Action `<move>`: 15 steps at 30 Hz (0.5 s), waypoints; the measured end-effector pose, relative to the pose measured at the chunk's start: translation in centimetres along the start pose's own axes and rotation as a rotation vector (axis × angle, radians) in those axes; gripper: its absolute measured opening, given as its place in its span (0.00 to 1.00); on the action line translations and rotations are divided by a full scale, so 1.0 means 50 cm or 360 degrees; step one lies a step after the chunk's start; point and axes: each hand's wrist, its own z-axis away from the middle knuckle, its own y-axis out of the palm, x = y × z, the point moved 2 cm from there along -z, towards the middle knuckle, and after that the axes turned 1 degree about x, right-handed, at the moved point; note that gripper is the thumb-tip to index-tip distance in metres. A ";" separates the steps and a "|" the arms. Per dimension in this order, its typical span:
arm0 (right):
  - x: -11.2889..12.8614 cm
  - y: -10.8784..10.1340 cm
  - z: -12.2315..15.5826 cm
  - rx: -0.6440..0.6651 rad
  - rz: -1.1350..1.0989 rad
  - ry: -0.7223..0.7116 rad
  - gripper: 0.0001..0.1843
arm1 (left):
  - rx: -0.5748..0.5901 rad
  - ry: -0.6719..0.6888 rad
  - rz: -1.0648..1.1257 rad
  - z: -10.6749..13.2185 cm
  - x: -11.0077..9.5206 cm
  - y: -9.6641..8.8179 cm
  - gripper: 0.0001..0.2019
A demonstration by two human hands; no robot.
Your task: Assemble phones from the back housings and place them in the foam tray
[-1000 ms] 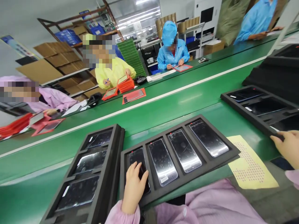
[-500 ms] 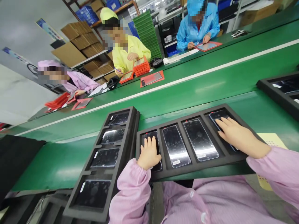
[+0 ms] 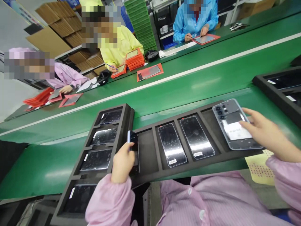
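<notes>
Two hands, two phones, both up at once! The left hand (image 3: 123,161) has the dark phone (image 3: 137,157) pinched by its edge and tipped steeply, right at the left edge of the black tray (image 3: 157,150), with the leftmost slot (image 3: 148,153) bare beside it. At the opposite end, the right hand (image 3: 264,128) grips the grey phone (image 3: 231,125) by its right side, camera side showing, out over the tray's right end and near corner; whether its lower edge touches the foam, I cannot tell. Between them, the middle pair (image 3: 185,141) lie screen up in their slots, untouched.

The step in hand, I'd judge, is turning the end phones over outside their slots, the right one well round, the left only partway. The next move calls for a firm pinch and an even wrist on both sides at once. Tight on the left, mind you: the tray stack (image 3: 121,138) crowds the tray's left edge. Roomier on the right, with the yellow sheet (image 3: 260,169) at the counter's (image 3: 192,83) near edge.
</notes>
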 end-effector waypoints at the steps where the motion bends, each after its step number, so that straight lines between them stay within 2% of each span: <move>1: 0.011 0.013 0.007 -0.0024 0.0004 -0.0075 0.24 | -0.0057 -0.0060 0.0126 -0.004 0.022 -0.002 0.17; 4: 0.064 0.050 0.025 -0.0166 0.0065 -0.0326 0.21 | -0.0128 -0.0071 0.0312 0.006 0.055 0.022 0.14; 7: 0.148 0.088 0.042 -0.0119 0.0057 -0.0648 0.16 | -0.0207 0.0083 0.0256 0.039 0.028 0.067 0.15; 9: 0.207 0.119 0.054 0.0067 0.0093 -0.0827 0.15 | -0.0209 0.0227 0.0194 0.058 -0.019 0.095 0.16; 11: 0.253 0.151 0.063 0.0350 0.0314 -0.0835 0.16 | -0.0128 0.0392 0.0177 0.068 -0.081 0.120 0.18; 14: 0.285 0.179 0.065 0.0530 0.0474 -0.0745 0.20 | 0.0152 0.0660 0.0132 0.065 -0.180 0.146 0.23; 15: 0.289 0.181 0.062 0.0544 0.0487 -0.0725 0.21 | 0.0322 0.0714 0.0025 0.060 -0.207 0.153 0.27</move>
